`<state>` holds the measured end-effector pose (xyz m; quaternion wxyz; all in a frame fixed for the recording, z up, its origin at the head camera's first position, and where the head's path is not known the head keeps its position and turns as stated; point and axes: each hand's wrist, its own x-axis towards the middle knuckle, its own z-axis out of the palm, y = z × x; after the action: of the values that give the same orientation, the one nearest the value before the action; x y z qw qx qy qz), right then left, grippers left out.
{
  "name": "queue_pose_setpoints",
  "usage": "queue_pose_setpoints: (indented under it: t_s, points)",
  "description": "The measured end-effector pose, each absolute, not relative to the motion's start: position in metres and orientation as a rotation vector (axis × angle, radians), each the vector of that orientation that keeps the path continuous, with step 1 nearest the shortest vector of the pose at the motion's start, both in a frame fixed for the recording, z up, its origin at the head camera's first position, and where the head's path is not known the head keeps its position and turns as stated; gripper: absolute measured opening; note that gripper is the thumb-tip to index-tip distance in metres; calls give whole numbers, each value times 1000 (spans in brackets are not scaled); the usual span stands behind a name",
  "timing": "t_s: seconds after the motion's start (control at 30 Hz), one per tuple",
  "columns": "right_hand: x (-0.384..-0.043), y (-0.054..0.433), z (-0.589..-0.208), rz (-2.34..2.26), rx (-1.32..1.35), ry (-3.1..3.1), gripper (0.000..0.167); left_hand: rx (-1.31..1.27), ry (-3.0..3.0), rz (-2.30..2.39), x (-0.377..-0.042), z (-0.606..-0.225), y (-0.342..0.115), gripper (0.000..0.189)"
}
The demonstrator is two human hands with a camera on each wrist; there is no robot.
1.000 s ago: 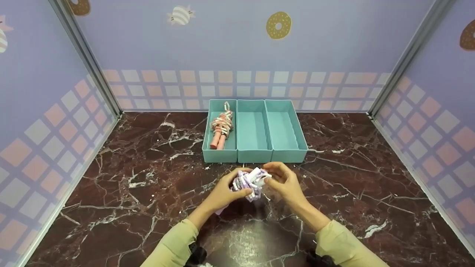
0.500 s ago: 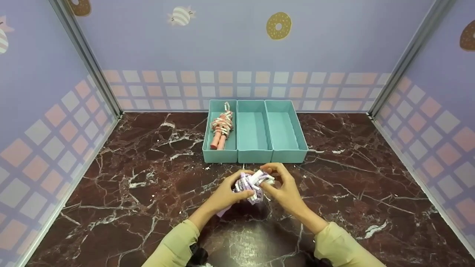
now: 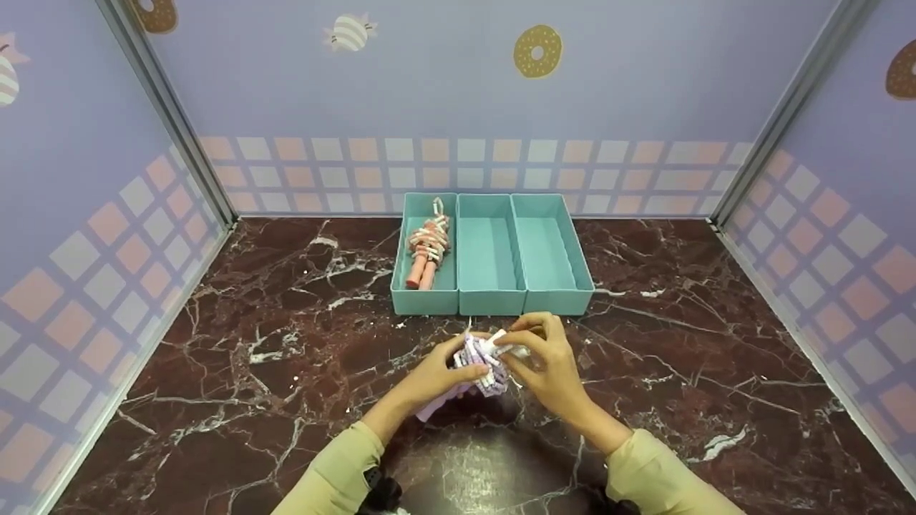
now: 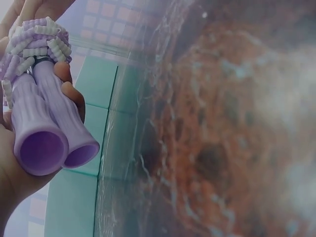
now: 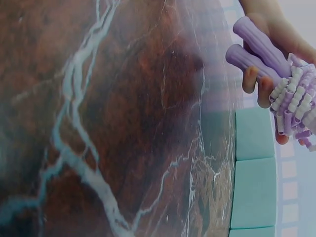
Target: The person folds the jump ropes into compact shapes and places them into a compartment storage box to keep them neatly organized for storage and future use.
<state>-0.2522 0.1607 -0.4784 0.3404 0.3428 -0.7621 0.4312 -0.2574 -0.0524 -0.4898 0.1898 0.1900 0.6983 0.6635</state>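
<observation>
A bundled purple-and-white beaded jump rope (image 3: pixel 478 366) is held up between both hands over the near side of the table. My left hand (image 3: pixel 431 373) grips the bundle from the left, with the fingers wrapped round its two purple handles (image 4: pixel 55 108), whose hollow ends face the left wrist camera. At the bundle's upper right, my right hand (image 3: pixel 549 361) pinches a stretch of the beaded rope between thumb and fingers. The right wrist view shows the handles (image 5: pixel 264 44) lying side by side, with wound beads (image 5: pixel 294 98) beyond them. Part of the rope is hidden behind the right fingers.
Three teal bins (image 3: pixel 494 302) stand side by side near the back wall. The left bin holds a jump rope with orange and white beads and orange handles (image 3: pixel 422 274). Dark red marble tabletop (image 3: pixel 286 400) surrounds them, with patterned walls (image 3: pixel 458 86) on three sides.
My right fingers have shifted inward over the bundle's top, around the white rope piece. The bundle has turned slightly, and more of a purple handle shows below my left hand.
</observation>
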Motion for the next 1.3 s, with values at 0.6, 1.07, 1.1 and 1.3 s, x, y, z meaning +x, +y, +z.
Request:
queue_pose_setpoints:
  t_s: [0.6, 1.07, 1.1, 1.3]
  points:
    - [-251, 163, -477, 1049, 875, -1915, 24, 303, 2033, 1981, -258, -489, -47, 58]
    - [-237, 154, -473, 1545, 527, -2090, 15, 250, 2132, 2126, -258, -481, -37, 57]
    - [-236, 154, -472, 1617, 468, -2113, 13, 249, 2145, 2131, -258, -481, -36, 58]
    - [-235, 154, -467, 1897, 255, -2136, 8, 219, 2279, 2098, -259, -479, -33, 62]
